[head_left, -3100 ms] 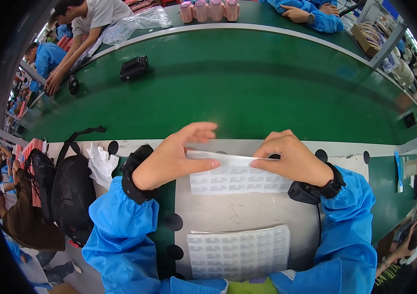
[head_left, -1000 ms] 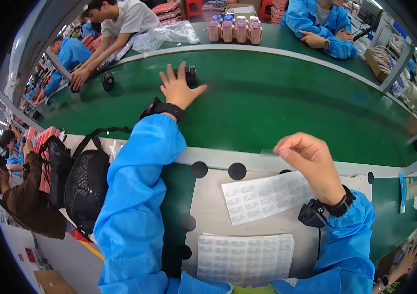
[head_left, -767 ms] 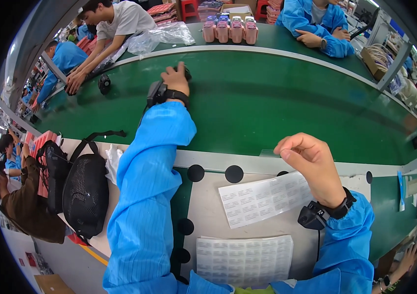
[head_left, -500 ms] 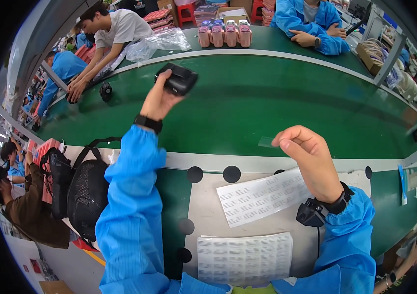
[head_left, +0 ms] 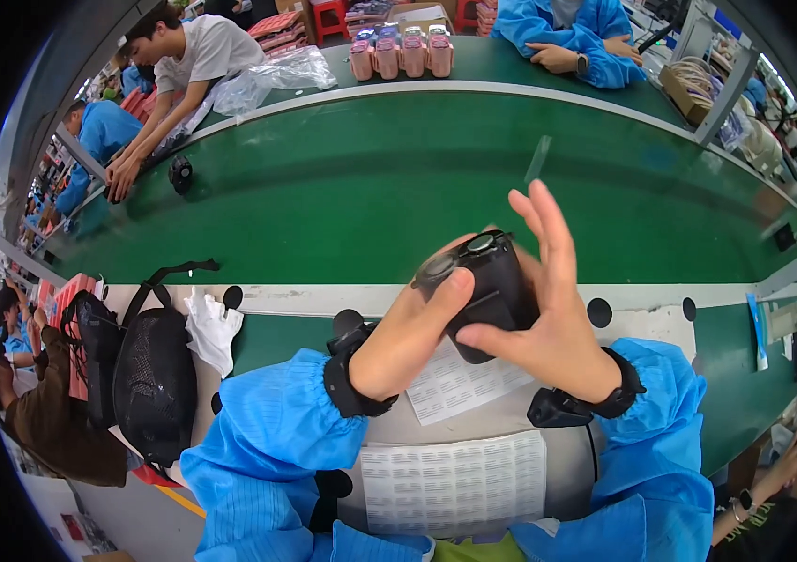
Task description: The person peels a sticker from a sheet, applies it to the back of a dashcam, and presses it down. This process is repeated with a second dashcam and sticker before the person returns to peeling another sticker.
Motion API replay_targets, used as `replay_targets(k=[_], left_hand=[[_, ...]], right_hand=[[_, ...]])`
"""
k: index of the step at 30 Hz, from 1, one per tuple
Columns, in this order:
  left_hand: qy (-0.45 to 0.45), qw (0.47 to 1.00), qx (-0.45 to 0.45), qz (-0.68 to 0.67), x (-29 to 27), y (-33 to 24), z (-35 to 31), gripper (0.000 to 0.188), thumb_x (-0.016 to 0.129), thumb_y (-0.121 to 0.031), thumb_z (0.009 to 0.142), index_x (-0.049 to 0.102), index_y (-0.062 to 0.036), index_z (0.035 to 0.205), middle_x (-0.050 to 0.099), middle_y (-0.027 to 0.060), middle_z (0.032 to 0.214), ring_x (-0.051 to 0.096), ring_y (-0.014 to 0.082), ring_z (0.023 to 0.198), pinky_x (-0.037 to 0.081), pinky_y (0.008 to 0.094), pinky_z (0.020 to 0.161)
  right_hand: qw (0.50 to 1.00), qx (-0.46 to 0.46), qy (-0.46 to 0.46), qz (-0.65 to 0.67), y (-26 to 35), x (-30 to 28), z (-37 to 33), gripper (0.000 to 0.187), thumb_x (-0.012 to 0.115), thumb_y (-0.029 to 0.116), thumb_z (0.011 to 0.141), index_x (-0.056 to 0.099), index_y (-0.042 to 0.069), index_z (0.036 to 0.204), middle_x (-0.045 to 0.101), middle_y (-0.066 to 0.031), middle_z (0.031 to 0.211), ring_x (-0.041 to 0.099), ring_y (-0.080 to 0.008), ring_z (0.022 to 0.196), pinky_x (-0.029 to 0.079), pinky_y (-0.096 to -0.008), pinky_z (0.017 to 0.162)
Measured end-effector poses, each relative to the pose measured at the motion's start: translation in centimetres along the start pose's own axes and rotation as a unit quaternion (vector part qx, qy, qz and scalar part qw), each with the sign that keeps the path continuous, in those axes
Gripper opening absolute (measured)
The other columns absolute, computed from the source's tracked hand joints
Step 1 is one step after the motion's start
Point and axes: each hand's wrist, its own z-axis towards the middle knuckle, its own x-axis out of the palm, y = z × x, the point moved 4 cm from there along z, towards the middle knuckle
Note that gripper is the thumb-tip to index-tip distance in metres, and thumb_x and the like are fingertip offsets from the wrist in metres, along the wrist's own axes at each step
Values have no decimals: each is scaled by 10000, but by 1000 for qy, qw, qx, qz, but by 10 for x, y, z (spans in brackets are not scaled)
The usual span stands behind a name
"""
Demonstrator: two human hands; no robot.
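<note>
A black camera point(head_left: 497, 295), boxy with a round dial on top, is tilted above the bench's near edge. My left hand point(head_left: 417, 323) is closed round its left side, thumb on the near face. The thumb and palm of my right hand point(head_left: 562, 318) press on its right and lower side, while two fingers stretch upward. From a fingertip of that hand sticks a narrow clear strip point(head_left: 539, 159). Below lie a printed label sheet point(head_left: 459, 384), partly hidden by my hands, and a stack of similar label sheets point(head_left: 454, 482).
A green conveyor point(head_left: 323, 206) runs across, with another black device point(head_left: 181, 174) at its left. Several pink packs point(head_left: 400, 58) stand beyond the far rail. A black bag point(head_left: 156, 384) and white cloth point(head_left: 212, 330) lie left. Co-workers sit across and to the left.
My left hand has brought the camera from the conveyor's far left to the middle. My right hand has moved left against it, its clear strip now pointing upward.
</note>
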Motion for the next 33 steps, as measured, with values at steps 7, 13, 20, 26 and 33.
replay_targets(k=[7, 13, 20, 26, 33], left_hand=[[-10, 997, -46, -61, 2, -2, -4, 514, 439, -389, 919, 360, -45, 1293, 453, 85, 1233, 461, 160, 1127, 402, 318, 936], [-30, 986, -70, -147, -13, -14, -5, 438, 422, -277, 926, 358, -22, 1276, 452, 118, 1232, 498, 202, 1105, 431, 356, 941], [-64, 989, -8, -135, -5, -23, -14, 432, 402, -170, 905, 257, -92, 1306, 398, 126, 1259, 505, 246, 1094, 474, 424, 888], [-64, 996, 48, -47, -5, -25, -20, 518, 468, -77, 868, 196, -150, 1303, 379, 123, 1240, 486, 231, 1096, 496, 442, 842], [-31, 985, 169, 26, -2, -22, -21, 672, 632, 67, 732, 232, -118, 1239, 428, 110, 1172, 472, 169, 1081, 465, 310, 855]], right_hand=[[952, 89, -46, 290, -18, -4, 8, 784, 555, 18, 817, 55, 136, 1409, 206, -152, 1401, 457, -273, 1158, 414, -346, 918], [949, 19, -97, 301, -22, -32, 1, 372, 545, -31, 821, 426, 38, 1167, 499, -110, 1098, 549, -145, 909, 449, -240, 768], [946, 135, -18, 295, 7, -16, -4, 83, 583, -43, 796, 548, 9, 850, 590, -56, 840, 546, -83, 777, 445, -207, 680], [947, 213, 5, 239, 12, -17, -6, 92, 591, -68, 759, 545, 12, 769, 590, -82, 768, 558, -113, 665, 459, -224, 609], [957, 173, -18, 233, 9, -12, -6, 113, 580, -104, 745, 543, 0, 772, 594, -87, 759, 568, -110, 664, 466, -219, 599]])
